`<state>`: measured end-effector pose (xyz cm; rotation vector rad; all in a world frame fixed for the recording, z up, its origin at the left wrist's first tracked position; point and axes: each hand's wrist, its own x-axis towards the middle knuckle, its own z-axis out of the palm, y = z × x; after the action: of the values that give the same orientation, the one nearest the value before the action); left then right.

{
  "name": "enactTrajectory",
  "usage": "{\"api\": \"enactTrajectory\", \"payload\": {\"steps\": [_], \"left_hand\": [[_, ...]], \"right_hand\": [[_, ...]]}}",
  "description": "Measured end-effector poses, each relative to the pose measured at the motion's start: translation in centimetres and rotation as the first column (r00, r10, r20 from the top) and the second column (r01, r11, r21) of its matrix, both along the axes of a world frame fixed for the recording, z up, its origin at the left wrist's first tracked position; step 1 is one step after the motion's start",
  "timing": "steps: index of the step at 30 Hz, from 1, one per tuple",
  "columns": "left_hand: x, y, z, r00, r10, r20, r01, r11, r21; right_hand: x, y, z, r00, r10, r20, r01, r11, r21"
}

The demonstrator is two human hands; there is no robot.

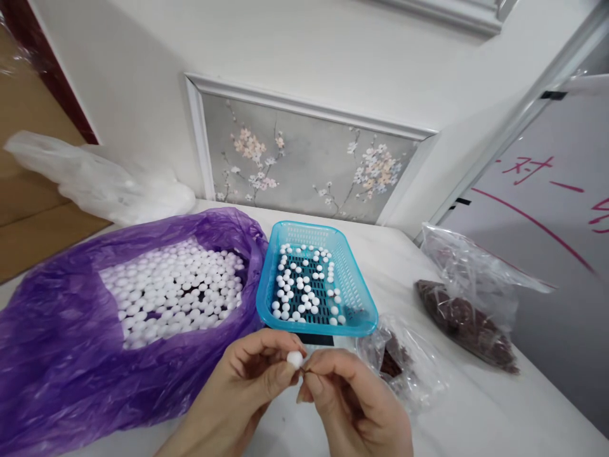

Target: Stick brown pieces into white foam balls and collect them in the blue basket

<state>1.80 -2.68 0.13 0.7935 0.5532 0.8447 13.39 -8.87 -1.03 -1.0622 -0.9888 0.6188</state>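
A small white ball [294,360] is pinched between the thumb and forefinger of my left hand [252,374]. Close against it, the thumb and forefinger of my right hand [356,393] are pressed together on a tiny, thin, dark piece at the ball's right side. Its kind is too small to make out. Just beyond both hands stands a blue plastic basket [364,320] with many loose white balls scattered over its slotted floor. To the left lies an open purple plastic bag [61,355], filled with many more white balls of the same sort.
Right of the basket is a small clear bag [423,374] with dark brown contents. Farther right, a larger clear bag [466,317] holds more brown material by a whiteboard [537,254]. A white plastic bag [109,184] lies behind the purple one, near cardboard [38,190].
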Motion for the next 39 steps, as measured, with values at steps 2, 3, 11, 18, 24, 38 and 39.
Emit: {"api": "enactTrajectory", "payload": {"steps": [2, 3, 11, 18, 24, 38, 39], "left_hand": [[0.12, 0.04, 0.21, 1.0, 0.009, 0.007, -0.01, 0.999, 0.036], [0.14, 0.05, 0.26, 1.0, 0.019, 0.004, -0.019, 0.998, 0.057], [-0.5, 0.13, -0.52, 0.992, 0.08, -0.101, -0.063, 0.986, 0.156], [-0.71, 0.37, -0.61, 0.996, 0.028, -0.084, -0.011, 0.98, 0.2], [-0.7, 0.37, -0.18, 1.0, -0.026, -0.017, 0.029, 0.978, 0.209], [-0.68, 0.19, -0.23, 0.998, -0.025, 0.063, 0.012, 0.979, 0.202], [-0.69, 0.25, -0.17, 0.997, -0.022, 0.072, 0.008, 0.98, 0.199]], "right_hand": [[-0.04, 0.03, -0.2, 1.0, -0.01, 0.022, 0.01, 1.0, 0.001], [-0.06, 0.05, -0.3, 0.999, -0.015, 0.03, 0.015, 1.0, 0.008], [-0.15, 0.38, -0.63, 0.991, -0.04, 0.129, 0.04, 0.999, 0.003], [-0.05, 0.71, -0.86, 1.0, 0.018, -0.012, -0.018, 0.999, 0.036], [-0.1, 0.59, -0.62, 0.984, 0.102, -0.145, -0.098, 0.995, 0.036], [0.07, 0.65, -0.25, 0.934, 0.172, -0.314, -0.207, 0.975, -0.083], [0.05, 0.66, -0.18, 0.929, 0.172, -0.328, -0.212, 0.973, -0.091]]}}
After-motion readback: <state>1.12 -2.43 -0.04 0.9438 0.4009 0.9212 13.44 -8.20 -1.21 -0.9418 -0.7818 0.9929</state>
